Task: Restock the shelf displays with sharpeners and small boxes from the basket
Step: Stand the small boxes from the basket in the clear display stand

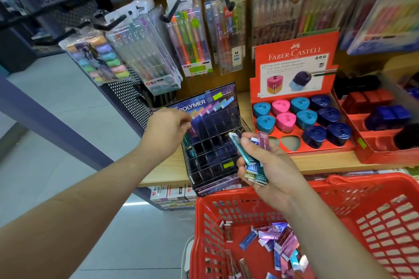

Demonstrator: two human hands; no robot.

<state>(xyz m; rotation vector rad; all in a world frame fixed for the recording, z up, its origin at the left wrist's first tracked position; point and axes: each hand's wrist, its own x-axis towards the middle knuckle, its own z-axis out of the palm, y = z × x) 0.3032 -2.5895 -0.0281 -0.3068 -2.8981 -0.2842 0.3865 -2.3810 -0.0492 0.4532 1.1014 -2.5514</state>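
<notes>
My right hand (pixel 269 165) grips a bunch of several small shiny boxes (pixel 251 161), teal, purple and blue, just above the red basket (pixel 374 190). More small boxes (pixel 278 242) lie loose on the basket's floor. My left hand (pixel 167 129) hovers over the back left cells of the dark gridded display case (pixel 213 142); its fingertips are curled and pinch a small box that is hard to make out. To the right, the red sharpener tray (pixel 292 70) holds blue, pink and navy sharpeners (pixel 303 118), with two empty slots at its front left.
Pen packs (pixel 192 36) hang on hooks above the wooden shelf (pixel 167 170). Another red tray (pixel 385 142) with dark blue items stands at the far right. Boxed goods (pixel 172 195) sit on a lower shelf. Grey floor lies to the left.
</notes>
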